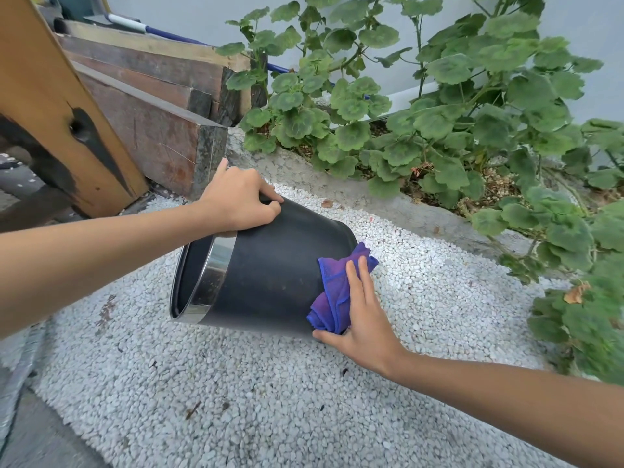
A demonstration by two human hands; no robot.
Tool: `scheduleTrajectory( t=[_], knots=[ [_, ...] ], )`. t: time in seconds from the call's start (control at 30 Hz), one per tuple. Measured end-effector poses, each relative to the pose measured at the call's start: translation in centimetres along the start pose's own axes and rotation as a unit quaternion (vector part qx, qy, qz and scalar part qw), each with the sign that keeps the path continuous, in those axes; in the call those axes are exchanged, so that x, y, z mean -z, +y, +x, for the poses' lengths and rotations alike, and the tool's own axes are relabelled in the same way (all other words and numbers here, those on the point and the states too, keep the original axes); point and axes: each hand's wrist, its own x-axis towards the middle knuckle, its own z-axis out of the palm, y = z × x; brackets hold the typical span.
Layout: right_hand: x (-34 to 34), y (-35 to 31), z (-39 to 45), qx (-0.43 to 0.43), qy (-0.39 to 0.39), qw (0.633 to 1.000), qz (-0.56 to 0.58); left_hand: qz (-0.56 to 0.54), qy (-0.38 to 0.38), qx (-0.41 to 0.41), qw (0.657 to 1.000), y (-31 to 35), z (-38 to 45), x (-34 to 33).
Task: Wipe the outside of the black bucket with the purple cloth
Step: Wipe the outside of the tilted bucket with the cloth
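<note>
On the white gravel (270,400) beside a stack of timber (145,106), the black bucket (270,265) is tipped over, its chrome-banded mouth facing left and its base pointing right toward the leafy plants (456,113). The left hand (236,201) curls over the upper wall just behind the rim, fingers bent and gripping, most likely to keep the bucket tilted and stop it rolling while the side is rubbed. Further right, the purple cloth (334,288) is bunched against the wall near the base. The right hand (361,315) lies on it with fingers straight and thumb tucked beneath, pressing the cloth flat to the bucket rather than pinching it.
</note>
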Motion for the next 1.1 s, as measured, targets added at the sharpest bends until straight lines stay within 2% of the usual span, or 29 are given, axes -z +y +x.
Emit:
scheduleTrajectory(
  t=[0.13, 0.27, 0.33, 0.5, 0.6, 0.67, 0.73, 0.83, 0.93, 0.97, 1.03, 1.1],
  knots=[
    [0.5, -0.5, 0.1, -0.02, 0.016, 0.998, 0.063, -0.172, 0.048, 0.056, 0.982, 1.3, -1.0, 1.1],
    [1.8, -1.1, 1.2, -0.051, 0.01, 0.991, 0.127, -0.382, 0.047, 0.116, 0.916, 2.2, -1.2, 2.1],
    [2.4, -1.1, 1.8, -0.055, -0.003, 0.989, 0.135, -0.443, 0.041, 0.132, 0.886, 2.3, -0.6, 2.9],
    [5.6, -2.2, 4.3, -0.061, -0.043, 0.982, 0.176, -0.438, 0.039, 0.185, 0.879, 1.5, 1.2, 5.8],
    [7.9, -3.9, 7.1, -0.103, -0.081, 0.958, 0.255, -0.422, -0.006, 0.186, 0.887, 0.6, 2.4, 6.7],
    [8.3, -4.9, 8.3, -0.12, -0.11, 0.952, 0.261, -0.403, -0.033, 0.194, 0.894, -0.1, 2.6, 5.7],
    [8.4, -5.0, 9.0, -0.098, -0.131, 0.966, 0.198, -0.406, -0.016, 0.229, 0.885, -0.9, 2.6, 4.4],
    [7.9, -4.7, 9.8, -0.075, -0.158, 0.975, 0.136, -0.457, 0.073, 0.258, 0.848, -1.6, 3.5, 3.6],
    [8.1, -4.2, 10.9, -0.09, -0.173, 0.968, 0.159, -0.552, 0.129, 0.229, 0.791, -2.2, 4.7, 4.0],
    [8.2, -4.1, 11.1, -0.09, -0.18, 0.968, 0.153, -0.57, 0.133, 0.204, 0.784, -2.2, 4.6, 4.0],
    [8.4, -3.6, 11.4, -0.089, -0.192, 0.966, 0.148, -0.561, 0.122, 0.112, 0.811, -1.8, 3.3, 3.6],
    [8.5, -3.2, 11.4, -0.098, -0.196, 0.964, 0.152, -0.521, 0.056, 0.013, 0.852, -1.6, 0.7, 3.5]
  ],
)
